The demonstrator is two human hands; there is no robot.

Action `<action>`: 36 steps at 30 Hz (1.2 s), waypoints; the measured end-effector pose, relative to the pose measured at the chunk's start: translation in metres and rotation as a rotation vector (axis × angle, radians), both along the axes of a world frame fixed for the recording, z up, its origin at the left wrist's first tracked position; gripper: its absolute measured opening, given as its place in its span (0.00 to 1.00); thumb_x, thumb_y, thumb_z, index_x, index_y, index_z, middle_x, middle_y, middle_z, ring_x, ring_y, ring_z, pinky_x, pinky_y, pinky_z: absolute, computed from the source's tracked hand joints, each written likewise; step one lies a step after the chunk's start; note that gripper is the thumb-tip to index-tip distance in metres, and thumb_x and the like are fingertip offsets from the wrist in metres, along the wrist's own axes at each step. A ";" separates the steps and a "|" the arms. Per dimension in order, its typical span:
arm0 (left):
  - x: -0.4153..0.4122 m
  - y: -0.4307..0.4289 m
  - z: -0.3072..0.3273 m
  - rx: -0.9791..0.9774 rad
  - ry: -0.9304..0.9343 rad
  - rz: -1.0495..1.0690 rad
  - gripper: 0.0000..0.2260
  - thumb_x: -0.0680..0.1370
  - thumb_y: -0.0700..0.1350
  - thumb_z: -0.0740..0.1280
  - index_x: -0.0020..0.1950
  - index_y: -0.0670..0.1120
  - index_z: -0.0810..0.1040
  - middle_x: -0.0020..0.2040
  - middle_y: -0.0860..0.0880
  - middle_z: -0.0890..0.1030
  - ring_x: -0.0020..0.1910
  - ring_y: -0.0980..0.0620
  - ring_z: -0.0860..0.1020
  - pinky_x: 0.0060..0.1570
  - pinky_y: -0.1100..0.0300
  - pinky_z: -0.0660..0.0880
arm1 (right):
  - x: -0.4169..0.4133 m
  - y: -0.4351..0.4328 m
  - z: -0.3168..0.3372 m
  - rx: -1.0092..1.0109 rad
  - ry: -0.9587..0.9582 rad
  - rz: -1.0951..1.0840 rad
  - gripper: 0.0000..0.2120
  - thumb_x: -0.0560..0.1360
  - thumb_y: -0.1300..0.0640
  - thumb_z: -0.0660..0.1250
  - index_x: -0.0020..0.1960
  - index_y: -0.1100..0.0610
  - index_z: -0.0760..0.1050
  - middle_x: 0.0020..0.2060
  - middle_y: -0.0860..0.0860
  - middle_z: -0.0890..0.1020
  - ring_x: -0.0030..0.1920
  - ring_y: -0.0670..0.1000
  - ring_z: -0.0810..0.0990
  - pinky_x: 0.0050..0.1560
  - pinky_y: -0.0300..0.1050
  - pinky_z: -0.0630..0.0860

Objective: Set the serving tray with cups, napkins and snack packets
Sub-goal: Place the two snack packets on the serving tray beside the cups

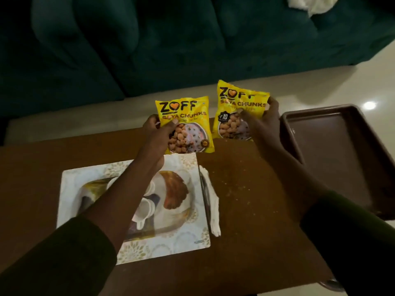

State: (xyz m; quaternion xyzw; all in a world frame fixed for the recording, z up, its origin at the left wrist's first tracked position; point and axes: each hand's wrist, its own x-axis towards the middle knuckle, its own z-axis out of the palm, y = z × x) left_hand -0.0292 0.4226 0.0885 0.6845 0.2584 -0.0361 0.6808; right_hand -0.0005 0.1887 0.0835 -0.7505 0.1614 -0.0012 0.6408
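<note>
My left hand (155,133) grips a yellow soya chunks packet (188,122) by its lower left, held up above the far edge of a white patterned tray (85,182). My right hand (267,118) holds a second yellow soya chunks packet (237,103) by its right side, a little farther and to the right. On the white tray lie white cups (147,201) on their sides, partly hidden under my left forearm. A white folded napkin (213,208) lies along the tray's right edge. A dark brown tray (320,142) sits at the right, with nothing visible in it.
The brown wooden table (245,189) has small crumbs scattered right of the napkin. A dark green sofa (171,39) stands beyond the table, with a white cloth (307,5) on it at the top right. Pale glossy floor (363,82) shows at the right.
</note>
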 end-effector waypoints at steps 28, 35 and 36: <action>-0.182 0.275 -0.117 0.072 0.347 0.213 0.14 0.77 0.35 0.67 0.63 0.40 0.73 0.57 0.40 0.80 0.53 0.42 0.79 0.47 0.52 0.76 | -0.147 0.192 -0.082 -0.463 0.353 0.072 0.23 0.69 0.64 0.67 0.62 0.55 0.67 0.54 0.53 0.81 0.52 0.53 0.79 0.49 0.46 0.76; -0.180 0.264 -0.121 0.160 0.404 0.141 0.16 0.75 0.40 0.71 0.61 0.45 0.73 0.58 0.39 0.81 0.56 0.37 0.80 0.56 0.37 0.77 | -0.153 0.193 -0.098 -0.351 0.506 0.124 0.29 0.70 0.62 0.66 0.68 0.50 0.62 0.62 0.54 0.78 0.62 0.59 0.76 0.61 0.59 0.75; -0.180 0.261 -0.121 0.182 0.408 0.138 0.17 0.75 0.41 0.72 0.62 0.45 0.72 0.59 0.39 0.81 0.56 0.37 0.80 0.57 0.38 0.77 | -0.154 0.193 -0.099 -0.373 0.502 0.134 0.30 0.70 0.61 0.67 0.69 0.50 0.61 0.63 0.54 0.77 0.63 0.59 0.76 0.62 0.58 0.75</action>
